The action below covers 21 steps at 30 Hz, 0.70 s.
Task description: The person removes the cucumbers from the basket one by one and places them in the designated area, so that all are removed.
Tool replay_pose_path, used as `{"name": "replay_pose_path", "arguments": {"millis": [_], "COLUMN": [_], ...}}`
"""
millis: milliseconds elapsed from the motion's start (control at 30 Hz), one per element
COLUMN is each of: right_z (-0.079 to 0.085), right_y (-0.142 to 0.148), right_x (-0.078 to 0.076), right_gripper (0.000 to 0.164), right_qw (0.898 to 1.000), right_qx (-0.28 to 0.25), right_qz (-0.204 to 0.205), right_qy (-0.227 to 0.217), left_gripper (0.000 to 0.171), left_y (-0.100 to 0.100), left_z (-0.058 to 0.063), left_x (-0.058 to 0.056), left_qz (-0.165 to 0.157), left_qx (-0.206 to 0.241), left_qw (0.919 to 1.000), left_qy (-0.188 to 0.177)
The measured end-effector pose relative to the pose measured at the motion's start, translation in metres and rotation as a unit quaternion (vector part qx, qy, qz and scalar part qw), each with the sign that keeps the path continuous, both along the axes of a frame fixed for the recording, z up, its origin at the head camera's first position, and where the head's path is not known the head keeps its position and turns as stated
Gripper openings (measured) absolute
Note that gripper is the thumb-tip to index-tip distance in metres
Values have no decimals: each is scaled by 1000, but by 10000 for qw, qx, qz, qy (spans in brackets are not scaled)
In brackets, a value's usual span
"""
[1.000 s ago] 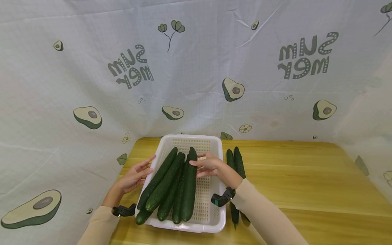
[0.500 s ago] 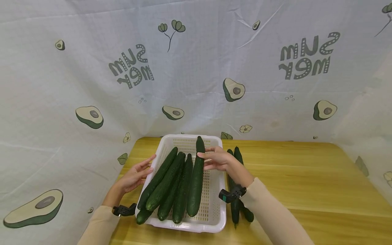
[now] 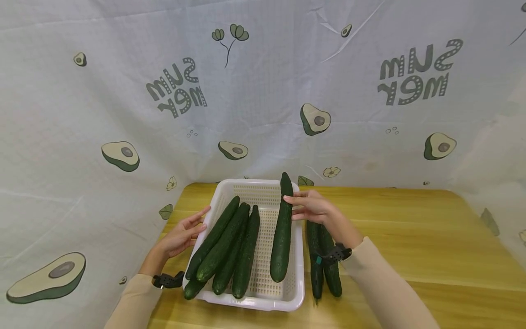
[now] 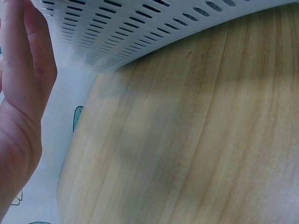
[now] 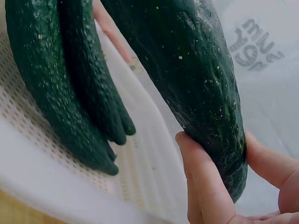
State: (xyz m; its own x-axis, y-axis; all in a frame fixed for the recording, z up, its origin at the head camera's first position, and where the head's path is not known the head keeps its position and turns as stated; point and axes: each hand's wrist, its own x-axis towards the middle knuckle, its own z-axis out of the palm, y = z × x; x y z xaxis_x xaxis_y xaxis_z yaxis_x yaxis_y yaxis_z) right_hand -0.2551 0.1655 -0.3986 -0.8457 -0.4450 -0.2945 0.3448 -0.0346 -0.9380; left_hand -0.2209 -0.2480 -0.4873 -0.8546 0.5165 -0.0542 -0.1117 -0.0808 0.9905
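Your right hand (image 3: 314,208) pinches one cucumber (image 3: 282,228) near its far end, thumb on one side and fingers on the other; the wrist view shows the fingertips (image 5: 205,182) curled round the dark, bumpy skin. That cucumber hangs lengthwise over the right part of the white basket (image 3: 263,299), far tip raised above the back rim, near end low over the slotted floor; contact with the floor cannot be told. Your left hand (image 3: 182,235) rests against the basket's left wall with fingers straight and relaxed, holding nothing; the wrist view shows the palm edge just beside the slotted side. A bunch of cucumbers (image 3: 223,249) lies in the left part of the basket, packed side by side and slanting, their near ends at the front rim. Two more cucumbers (image 3: 324,269) lie on the wooden table (image 3: 411,246) just right of the basket, partly under your right wrist. A pale cloth (image 3: 263,91) printed with avocados hangs behind and to the sides.
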Motion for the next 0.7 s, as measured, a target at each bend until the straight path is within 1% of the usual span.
{"name": "replay_pose_path", "arguments": {"millis": [67, 167, 333, 467, 700], "right_z": [2, 3, 3, 1, -5], "right_y": [7, 16, 31, 44, 64], "right_x": [0, 1, 2, 3, 5], "right_gripper": [77, 79, 81, 84, 89], "right_qw": [9999, 9998, 9999, 9998, 9988], "right_qx": [85, 169, 104, 105, 141], "right_qz": [23, 30, 49, 101, 334], "right_qy": [76, 86, 79, 117, 330], "left_gripper": [61, 61, 61, 61, 62], "left_y": [0, 0, -1, -3, -4], "left_z": [0, -1, -2, -3, -5], "left_x": [0, -1, -2, -3, -3], "left_qz": [13, -10, -120, -234, -223], "left_qx": [6, 26, 85, 151, 112], "left_qw": [10000, 10000, 9999, 9995, 9996], "left_qy": [-7, -16, 48, 141, 113]}}
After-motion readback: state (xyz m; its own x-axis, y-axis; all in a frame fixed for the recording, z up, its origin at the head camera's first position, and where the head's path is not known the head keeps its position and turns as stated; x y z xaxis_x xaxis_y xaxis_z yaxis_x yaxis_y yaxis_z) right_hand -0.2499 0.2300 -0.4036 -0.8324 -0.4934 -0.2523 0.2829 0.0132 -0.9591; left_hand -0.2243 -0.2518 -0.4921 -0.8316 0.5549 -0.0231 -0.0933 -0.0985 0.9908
